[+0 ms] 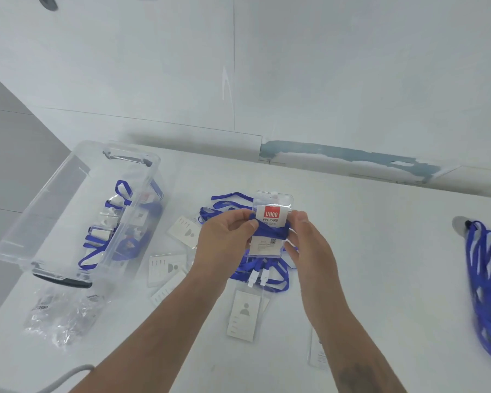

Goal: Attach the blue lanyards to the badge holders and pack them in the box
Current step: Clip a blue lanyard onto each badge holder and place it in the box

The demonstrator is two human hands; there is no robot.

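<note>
I hold a clear badge holder (272, 205) with a red UHOO card upright above the table's middle. A blue lanyard (270, 231) is wrapped across its front. My left hand (224, 239) pinches the lanyard and the holder's left edge. My right hand (306, 239) grips the right edge with fingers curled behind it. Under my hands lies a pile of blue lanyards (270, 279) with white clips. The clear plastic box (77, 211) stands at the left and holds several badge holders with lanyards.
Loose badge holders (166, 269) lie between box and hands, another badge holder (243, 314) sits nearer me. A bunch of blue lanyards (486, 282) lies at the right edge. Crumpled clear bags (60, 316) rest in front of the box. A white wall runs behind the table.
</note>
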